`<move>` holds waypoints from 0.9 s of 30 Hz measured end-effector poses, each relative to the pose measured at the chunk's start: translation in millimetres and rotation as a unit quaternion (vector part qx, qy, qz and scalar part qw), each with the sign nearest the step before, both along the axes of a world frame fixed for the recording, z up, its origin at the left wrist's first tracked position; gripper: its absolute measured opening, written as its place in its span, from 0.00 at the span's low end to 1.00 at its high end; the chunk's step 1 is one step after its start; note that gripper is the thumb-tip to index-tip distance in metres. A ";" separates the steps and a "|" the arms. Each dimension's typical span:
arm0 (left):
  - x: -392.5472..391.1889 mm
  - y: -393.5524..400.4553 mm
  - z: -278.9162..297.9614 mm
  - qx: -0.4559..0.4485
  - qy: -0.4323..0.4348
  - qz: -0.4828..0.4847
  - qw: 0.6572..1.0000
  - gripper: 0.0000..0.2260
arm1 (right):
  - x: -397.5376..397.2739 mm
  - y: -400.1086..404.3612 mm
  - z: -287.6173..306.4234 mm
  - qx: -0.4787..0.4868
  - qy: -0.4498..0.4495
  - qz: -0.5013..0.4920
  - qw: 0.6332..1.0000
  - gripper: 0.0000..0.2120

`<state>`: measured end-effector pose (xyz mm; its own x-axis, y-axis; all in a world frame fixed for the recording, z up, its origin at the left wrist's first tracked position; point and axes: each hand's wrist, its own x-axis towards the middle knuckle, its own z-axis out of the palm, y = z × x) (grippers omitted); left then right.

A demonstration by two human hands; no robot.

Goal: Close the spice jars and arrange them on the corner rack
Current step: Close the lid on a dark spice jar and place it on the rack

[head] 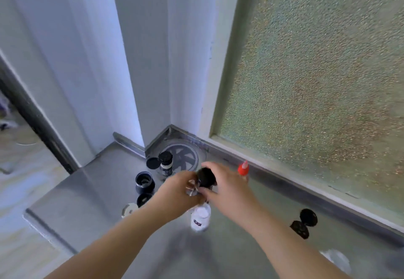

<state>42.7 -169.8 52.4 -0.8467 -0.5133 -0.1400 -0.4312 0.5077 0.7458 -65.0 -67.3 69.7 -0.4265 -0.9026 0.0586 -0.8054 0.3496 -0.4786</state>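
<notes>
Head view, looking down on a steel counter [91, 193] set into a wall corner beside a frosted window [317, 64]. Both hands meet at centre over a spice jar [194, 188]. The left hand [177, 191] curls around the jar's body; the right hand [225, 182] grips the black cap [205, 177] on its top, fingers wrapped over it. The jar is blurred and largely hidden; its long axis appears tilted, cap end pointing up and toward the far right, though the exact angle cannot be told. Just near of the hands stands a white bottle [200, 215], upright. To the left, an open dark jar [144, 182] stands upright, mouth upward, with a loose black lid [143, 199] near it. Farther off, a flip-top jar [166, 162] stands upright with its lid hinged open to the left, beside a round rack [185, 154] in the corner. A red-capped bottle [243, 168] stands by the window ledge. At right, a dark flip-lid [305, 222] lies on the counter.
</notes>
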 end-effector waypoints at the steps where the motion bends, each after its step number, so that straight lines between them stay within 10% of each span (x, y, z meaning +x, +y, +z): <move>1: 1.7 -13.6 -0.9 -0.004 0.016 0.005 1.000 0.12 | -3.5 -14.5 -2.0 0.000 0.002 -0.002 1.000 0.24; 14: 3.3 -138.6 -36.3 -0.106 -0.006 0.030 0.994 0.21 | -42.8 -145.3 -77.6 0.103 -0.035 -0.036 0.993 0.19; 27: -12.5 -152.3 -71.4 -0.058 -0.118 0.038 0.991 0.24 | -40.9 -153.7 -86.4 0.116 0.067 0.073 0.988 0.39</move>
<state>30.2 -322.1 -19.0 -0.7563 -0.5979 -0.2656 -0.6262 0.5441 0.5584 -105.9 -221.1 -16.7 -0.2924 -0.9499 -0.1100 -0.9060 0.3120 -0.2859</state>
